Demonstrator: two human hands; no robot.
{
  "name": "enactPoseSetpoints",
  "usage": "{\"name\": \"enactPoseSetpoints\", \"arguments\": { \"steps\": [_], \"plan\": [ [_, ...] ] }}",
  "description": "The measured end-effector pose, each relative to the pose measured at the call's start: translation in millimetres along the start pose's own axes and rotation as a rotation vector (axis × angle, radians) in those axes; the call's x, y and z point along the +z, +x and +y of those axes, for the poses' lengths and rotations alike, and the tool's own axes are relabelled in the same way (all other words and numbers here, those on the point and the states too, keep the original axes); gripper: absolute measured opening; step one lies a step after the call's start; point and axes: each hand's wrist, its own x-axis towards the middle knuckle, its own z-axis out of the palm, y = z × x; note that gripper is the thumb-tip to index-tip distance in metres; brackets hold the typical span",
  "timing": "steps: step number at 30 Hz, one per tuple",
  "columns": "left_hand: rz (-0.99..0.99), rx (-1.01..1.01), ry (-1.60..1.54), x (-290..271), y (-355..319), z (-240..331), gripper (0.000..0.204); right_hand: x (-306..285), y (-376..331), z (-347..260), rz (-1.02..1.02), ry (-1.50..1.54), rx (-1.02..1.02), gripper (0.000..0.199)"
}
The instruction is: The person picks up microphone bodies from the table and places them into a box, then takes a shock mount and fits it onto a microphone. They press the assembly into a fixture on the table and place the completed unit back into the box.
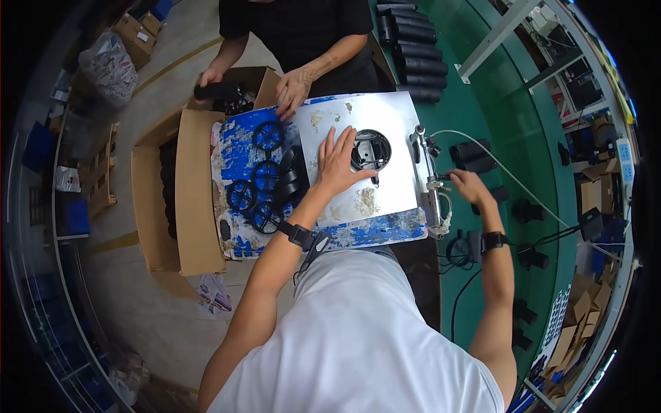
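Observation:
My left hand (337, 164) lies on a silver metal plate (396, 196), fingers stretched and thumb apart. Its thumb and fingertips touch or border a round black part (387, 151), whose inside shows a frame-like piece. To the right, beside a metal fixture (432, 182) with fittings and a pale hose, my right hand (469, 186) is closed. A thin dark handle (445, 177) sticks out from its fingers toward the fixture. Left of the plate, several black spoked rings (268, 136) and curved black shells (289, 182) lie on a worn blue board (375, 237).
Across from me a person's hand (295, 89) hovers by the board; the other holds a dark part (219, 91) over a carton. An open cardboard box (196, 193) stands left. On the green bench (475, 113) are black cylinders (421, 65), cables and loose black parts.

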Motion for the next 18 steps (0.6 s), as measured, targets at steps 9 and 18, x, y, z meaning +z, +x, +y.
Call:
{"name": "enactPoseSetpoints", "arguments": {
  "steps": [9,18],
  "plan": [
    [-0.176,0.581,0.266,-16,4,-1,0.034,10,81,-210,-0.003,-0.51,-0.127,0.034],
    [-0.291,0.664,0.449,-4,24,-7,0.022,41,122,-227,-0.04,-0.756,-0.188,0.018]
  ]
}}
